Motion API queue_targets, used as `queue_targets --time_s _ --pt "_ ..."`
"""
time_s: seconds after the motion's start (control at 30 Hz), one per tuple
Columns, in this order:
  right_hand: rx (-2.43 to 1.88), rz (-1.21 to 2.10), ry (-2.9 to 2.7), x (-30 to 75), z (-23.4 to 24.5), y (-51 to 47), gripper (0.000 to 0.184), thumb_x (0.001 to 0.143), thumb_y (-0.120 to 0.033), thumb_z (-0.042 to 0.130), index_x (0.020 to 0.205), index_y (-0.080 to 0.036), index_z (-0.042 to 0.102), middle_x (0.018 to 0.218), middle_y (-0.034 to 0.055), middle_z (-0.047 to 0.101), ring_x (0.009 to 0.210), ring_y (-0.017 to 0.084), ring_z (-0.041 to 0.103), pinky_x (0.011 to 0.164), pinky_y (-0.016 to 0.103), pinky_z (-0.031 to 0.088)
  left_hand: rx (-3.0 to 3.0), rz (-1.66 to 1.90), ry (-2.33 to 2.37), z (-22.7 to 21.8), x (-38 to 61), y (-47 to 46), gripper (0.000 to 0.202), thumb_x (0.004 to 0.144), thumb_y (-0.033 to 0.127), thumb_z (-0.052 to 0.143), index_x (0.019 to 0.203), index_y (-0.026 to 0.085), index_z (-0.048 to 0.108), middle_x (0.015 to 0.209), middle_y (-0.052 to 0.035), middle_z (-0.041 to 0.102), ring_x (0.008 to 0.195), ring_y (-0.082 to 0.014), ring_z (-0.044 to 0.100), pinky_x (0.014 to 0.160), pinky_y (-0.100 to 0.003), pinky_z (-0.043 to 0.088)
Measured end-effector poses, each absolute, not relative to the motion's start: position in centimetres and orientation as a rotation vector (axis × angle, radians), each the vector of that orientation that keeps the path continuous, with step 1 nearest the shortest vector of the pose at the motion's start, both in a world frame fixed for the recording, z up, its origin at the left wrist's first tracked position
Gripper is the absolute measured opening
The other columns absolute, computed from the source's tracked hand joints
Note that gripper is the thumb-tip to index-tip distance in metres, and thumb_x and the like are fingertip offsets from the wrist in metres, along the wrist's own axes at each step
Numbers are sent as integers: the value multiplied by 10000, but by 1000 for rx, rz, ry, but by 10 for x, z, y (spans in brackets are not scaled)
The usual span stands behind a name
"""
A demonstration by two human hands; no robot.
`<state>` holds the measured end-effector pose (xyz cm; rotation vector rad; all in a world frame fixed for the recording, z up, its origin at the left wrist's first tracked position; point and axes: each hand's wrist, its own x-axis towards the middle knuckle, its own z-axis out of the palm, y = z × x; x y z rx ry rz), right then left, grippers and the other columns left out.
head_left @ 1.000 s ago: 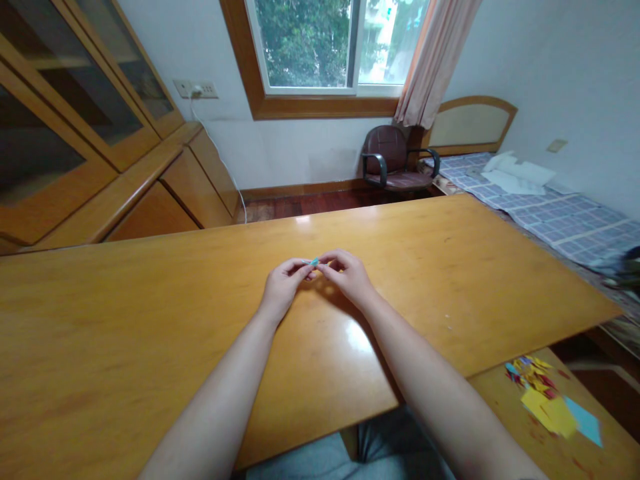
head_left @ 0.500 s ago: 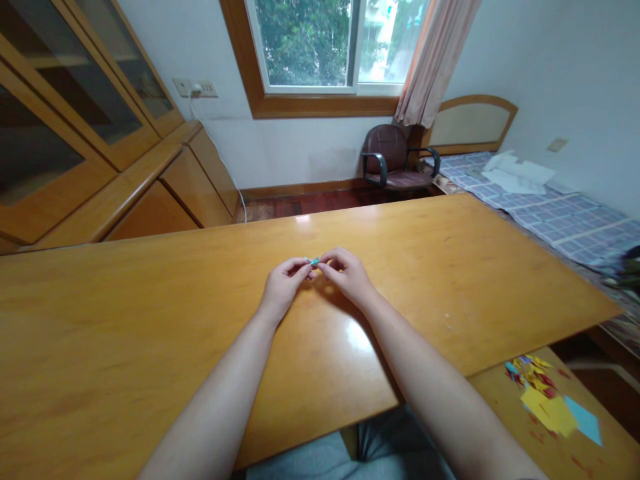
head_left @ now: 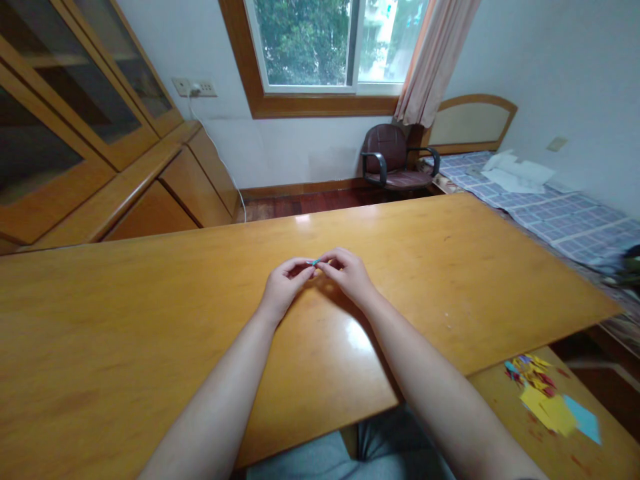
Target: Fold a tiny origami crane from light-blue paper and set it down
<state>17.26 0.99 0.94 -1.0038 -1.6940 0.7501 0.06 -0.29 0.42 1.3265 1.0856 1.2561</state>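
Both my hands meet over the middle of a long wooden table (head_left: pixel 150 320). My left hand (head_left: pixel 283 285) and my right hand (head_left: pixel 347 274) are closed in pinches, fingertips together. Between them they grip a tiny teal piece of paper (head_left: pixel 315 263), most of it hidden by the fingers. The hands rest just above or on the tabletop; I cannot tell which.
A lower side table (head_left: pixel 560 440) at the bottom right carries yellow, blue and red paper scraps (head_left: pixel 550 400). Wooden cabinets (head_left: pixel 90 153) line the left wall. A dark chair (head_left: pixel 393 160) stands under the window, a bed (head_left: pixel 560 213) at right.
The hands have stayed in place; the fingers shifted slightly and less of the teal paper shows between them.
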Motion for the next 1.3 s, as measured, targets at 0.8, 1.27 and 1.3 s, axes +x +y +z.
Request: queue_targets --time_s 0.8,1.27,1.3 --pt "-1014 730 -1773 173 5 12 72 826 -231 665 810 -173 705 760 17 664 677 128 580 636 238 438 1288 1260 1069 1 0 0 276 702 380 769 855 157 715 778 -36 709 722 -151 641 757 -276 511" --pt "-1022 891 -1675 172 9 10 151 812 -304 677 828 -159 715 754 24 670 673 133 580 636 244 437 1218 1270 1057 0 -1 1 250 698 388 775 783 158 721 717 -22 695 688 -138 627 721 -255 498" --pt "-1018 907 -1666 172 9 10 156 812 -313 675 827 -163 714 758 23 674 681 134 584 643 245 440 1213 1271 1052 0 -2 1 246 696 385 777 777 159 721 713 -21 694 683 -137 626 718 -254 499"
